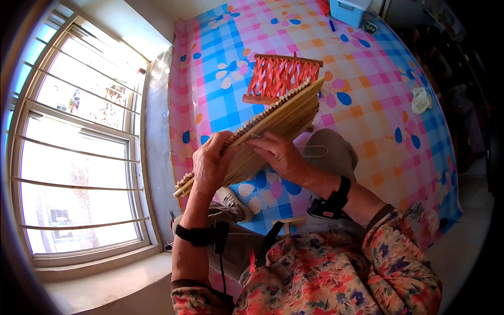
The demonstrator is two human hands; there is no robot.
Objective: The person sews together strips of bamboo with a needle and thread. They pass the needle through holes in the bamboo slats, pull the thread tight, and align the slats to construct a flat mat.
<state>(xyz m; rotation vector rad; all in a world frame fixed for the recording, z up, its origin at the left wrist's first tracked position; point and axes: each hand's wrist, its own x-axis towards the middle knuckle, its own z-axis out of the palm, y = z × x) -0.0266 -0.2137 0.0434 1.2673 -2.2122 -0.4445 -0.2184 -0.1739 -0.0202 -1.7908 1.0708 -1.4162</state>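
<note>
A tilted panel of narrow wooden sticks [286, 116] is held up in front of me, its row of rounded stick ends along the upper edge. My left hand [211, 160] is closed around that upper edge near the panel's middle. My right hand [281, 155] is at the panel's face, with thumb and fingers pinched together on a thin pale cord [317, 156]. The cord shows at the fingertips and loops out behind the hand. The tips of my right fingers are partly hidden.
Beyond the panel, a wooden frame laced with red strips [281, 76] lies on the checked, flowered floor sheet [378, 121]. A light blue bin [347, 11] stands at the far edge, and a white cloth [421, 101] lies to the right. A barred window [79, 147] is at left.
</note>
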